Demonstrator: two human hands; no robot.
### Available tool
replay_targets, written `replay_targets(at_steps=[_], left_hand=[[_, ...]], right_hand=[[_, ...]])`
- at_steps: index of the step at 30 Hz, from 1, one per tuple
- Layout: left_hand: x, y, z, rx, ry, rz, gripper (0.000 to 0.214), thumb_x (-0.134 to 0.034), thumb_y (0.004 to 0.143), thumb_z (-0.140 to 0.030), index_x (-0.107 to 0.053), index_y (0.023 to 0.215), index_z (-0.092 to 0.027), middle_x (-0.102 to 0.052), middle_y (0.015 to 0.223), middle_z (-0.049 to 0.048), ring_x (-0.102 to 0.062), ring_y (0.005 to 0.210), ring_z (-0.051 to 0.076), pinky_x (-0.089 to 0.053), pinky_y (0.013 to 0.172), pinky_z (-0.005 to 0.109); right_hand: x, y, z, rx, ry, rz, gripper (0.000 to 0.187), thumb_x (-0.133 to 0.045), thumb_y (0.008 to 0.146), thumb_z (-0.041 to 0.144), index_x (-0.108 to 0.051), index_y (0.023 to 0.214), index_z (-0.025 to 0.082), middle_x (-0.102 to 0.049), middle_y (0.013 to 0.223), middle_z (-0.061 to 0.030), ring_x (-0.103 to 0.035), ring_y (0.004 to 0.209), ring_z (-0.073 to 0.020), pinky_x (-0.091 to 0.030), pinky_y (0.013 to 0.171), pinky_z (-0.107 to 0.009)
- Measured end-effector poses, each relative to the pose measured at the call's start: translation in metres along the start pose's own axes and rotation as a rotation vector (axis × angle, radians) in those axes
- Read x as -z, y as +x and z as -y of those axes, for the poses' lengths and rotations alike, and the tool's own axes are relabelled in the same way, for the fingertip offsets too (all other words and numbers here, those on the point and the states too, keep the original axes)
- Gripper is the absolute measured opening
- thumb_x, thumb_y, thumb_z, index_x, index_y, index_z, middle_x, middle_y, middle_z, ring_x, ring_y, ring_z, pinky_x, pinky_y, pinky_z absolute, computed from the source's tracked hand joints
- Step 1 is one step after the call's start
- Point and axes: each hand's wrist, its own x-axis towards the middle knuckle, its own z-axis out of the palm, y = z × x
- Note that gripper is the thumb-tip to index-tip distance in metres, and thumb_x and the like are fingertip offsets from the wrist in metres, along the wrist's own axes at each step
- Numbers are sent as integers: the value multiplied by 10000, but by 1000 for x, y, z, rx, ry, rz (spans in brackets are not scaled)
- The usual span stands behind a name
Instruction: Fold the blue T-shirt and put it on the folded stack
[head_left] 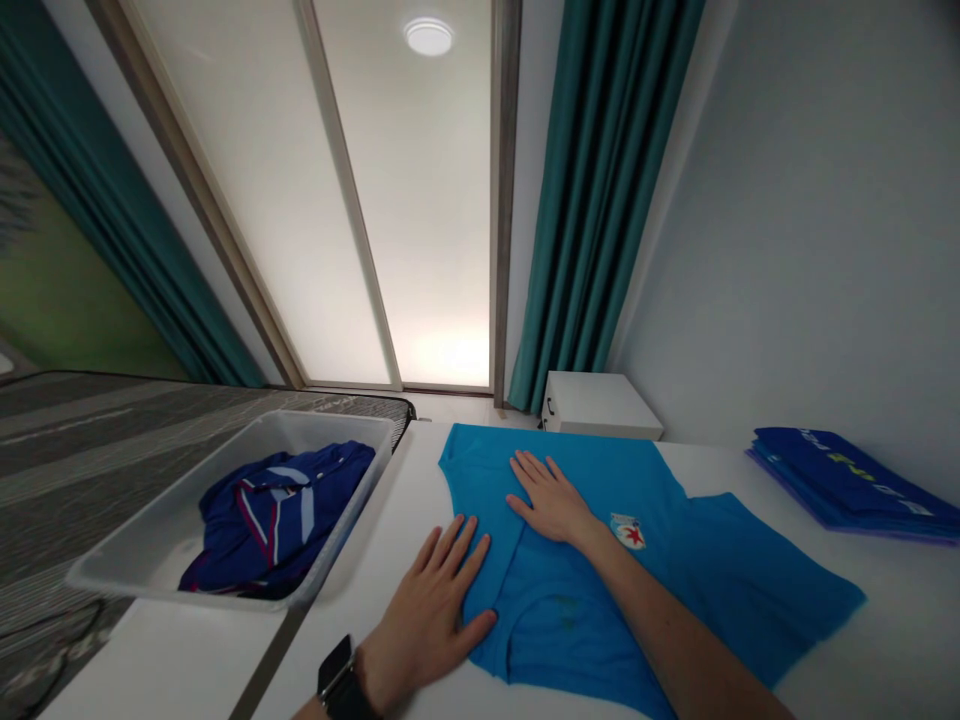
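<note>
A bright blue T-shirt [675, 570] with a small red star badge lies spread on the white table [885, 640]. My left hand [435, 610] rests flat and open on the table at the shirt's left edge, fingers overlapping the cloth. A dark watch sits on that wrist. Farther in, my right hand [551, 495] presses flat and open on the upper left part of the shirt, with its forearm crossing the cloth.
A translucent plastic bin [150, 540] holding a dark blue striped garment [277, 520] stands left of the shirt. Folded dark blue shirts [847, 480] are stacked at the far right. A white cabinet [600, 405], teal curtains and a glass door lie beyond.
</note>
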Motion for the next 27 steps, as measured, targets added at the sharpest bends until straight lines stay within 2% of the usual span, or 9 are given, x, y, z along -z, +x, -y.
replay_targets(at_steps=[5, 9, 14, 17, 21, 24, 27], left_hand=[[3, -4, 0, 9, -29, 2, 736, -410, 948, -578, -98, 1552, -297, -194, 1604, 51, -242, 1457, 294, -246, 1170, 524], [2, -4, 1, 30, -102, -24, 700, -430, 956, -537, -143, 1549, -302, -237, 1596, 47, -282, 1443, 287, -262, 1171, 517], [-1, -1, 13, 232, -222, -159, 534, -403, 987, -418, -359, 1488, -239, -409, 1517, 85, -392, 1380, 260, -375, 1122, 451], [4, 13, 27, 276, -223, -176, 517, -447, 960, -413, -430, 1436, -209, -467, 1466, 106, -425, 1347, 271, -376, 1109, 470], [11, 45, 48, 314, -177, -153, 435, -463, 944, -349, -506, 1355, -213, -511, 1422, 90, -448, 1317, 253, -373, 1090, 446], [6, 66, 64, 378, -169, -175, 417, -454, 936, -281, -515, 1339, -198, -517, 1408, 94, -458, 1299, 250, -385, 1066, 437], [-3, 75, 74, 407, -167, -199, 387, -444, 935, -255, -550, 1305, -203, -550, 1359, 94, -476, 1272, 252, -395, 1045, 438]], right_hand=[[0, 0, 0, 8, 4, -3, 778, -137, 941, 678, -177, 1550, 196, -112, 1615, -38, -69, 1490, -206, -22, 1209, -439], [1, 0, 0, 3, 19, 3, 776, -149, 939, 682, -180, 1550, 203, -119, 1615, -35, -68, 1490, -206, -19, 1209, -439], [0, -1, 0, -31, 57, -36, 749, -128, 956, 652, -168, 1552, 200, -153, 1614, -37, -101, 1487, -191, -49, 1211, -419], [0, -1, -1, -27, 67, -49, 701, -137, 972, 620, -221, 1543, 222, -190, 1608, -38, -124, 1483, -186, -67, 1210, -420], [0, -2, -1, -3, 56, -40, 663, -168, 978, 607, -300, 1519, 247, -193, 1608, -43, -123, 1484, -196, -71, 1204, -444], [0, -2, -2, 5, 54, -40, 658, -179, 979, 608, -296, 1520, 253, -193, 1608, -43, -119, 1484, -198, -65, 1205, -446], [-2, -1, -3, 9, 61, -38, 655, -178, 979, 608, -286, 1523, 260, -192, 1609, -38, -124, 1484, -199, -59, 1206, -444]])
